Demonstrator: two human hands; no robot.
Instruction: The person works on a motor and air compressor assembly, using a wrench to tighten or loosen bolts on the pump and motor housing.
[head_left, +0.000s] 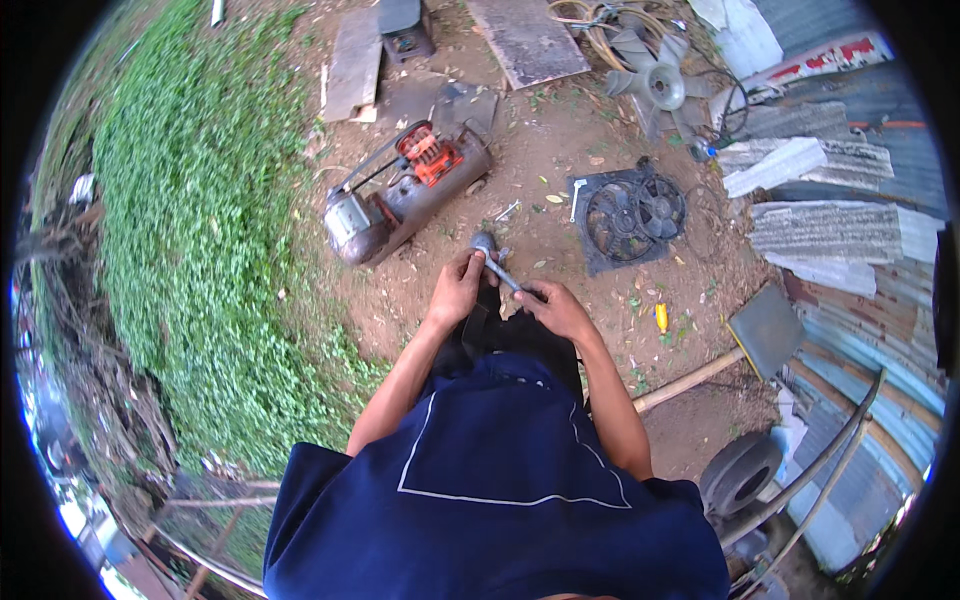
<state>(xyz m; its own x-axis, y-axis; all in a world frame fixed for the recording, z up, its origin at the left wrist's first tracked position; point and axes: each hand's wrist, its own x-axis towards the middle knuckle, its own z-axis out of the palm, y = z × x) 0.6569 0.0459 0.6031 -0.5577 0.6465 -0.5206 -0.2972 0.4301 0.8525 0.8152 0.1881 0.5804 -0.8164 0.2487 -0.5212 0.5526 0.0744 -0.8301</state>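
Both my hands are closed on a grey metal wrench (pixel 505 277), a slim rod with a rounded end, held slantwise in front of my body. My left hand (pixel 458 292) pinches the rounded end. Lower on the rod, my right hand (pixel 558 308) grips the other end, which its fingers partly hide. Just beyond my left fingertips shows the toe of my shoe (pixel 483 241) on the dirt. Ahead to the left lies an air compressor (pixel 415 190) with an orange-red pump head and a brown tank. Ahead to the right, a radiator fan assembly (pixel 625 215) rests flat.
A light-coloured tool (pixel 577 200) lies on the fan assembly's left edge. A yellow item (pixel 661 318) sits on the ground at right. A wooden pole (pixel 690 380), a tyre (pixel 742 472) and corrugated sheets (pixel 830 235) crowd the right side. Grass (pixel 200 230) covers the left.
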